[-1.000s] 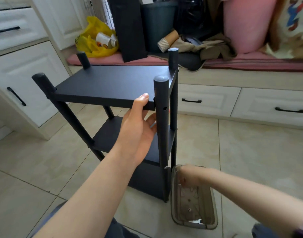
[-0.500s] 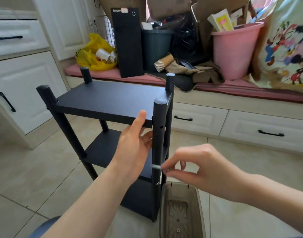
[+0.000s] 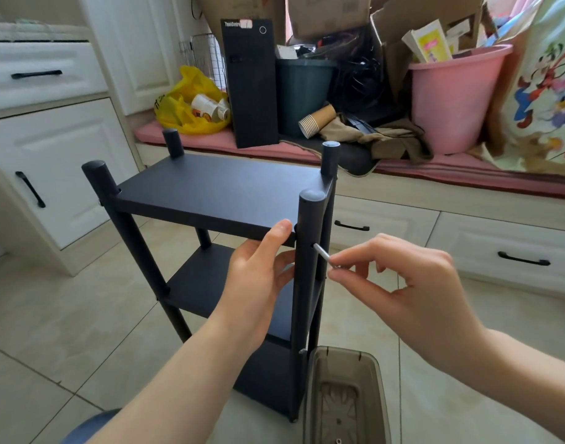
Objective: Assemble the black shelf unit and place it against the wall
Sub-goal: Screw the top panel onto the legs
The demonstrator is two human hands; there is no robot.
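The black shelf unit (image 3: pixel 217 190) stands upright on the tiled floor, with three boards between four round posts. My left hand (image 3: pixel 258 277) holds the front edge of the top board, thumb on top, fingers underneath, right beside the near right post (image 3: pixel 308 251). My right hand (image 3: pixel 393 283) pinches a small silver screw (image 3: pixel 321 251) whose tip sits at a hole in that post, just below the top board.
A translucent brown plastic tray (image 3: pixel 345 395) lies on the floor at the post's foot. White drawers (image 3: pixel 499 248) run under a pink-cushioned bench holding a pink bucket (image 3: pixel 451 100), a dark bin (image 3: pixel 303 94), a black tower case (image 3: pixel 252 84) and a yellow bag (image 3: pixel 188 107).
My right hand rose from the tray with a screw and brought its tip to the hole in the near right post. My left hand stayed on the top board. The view tilted upward.
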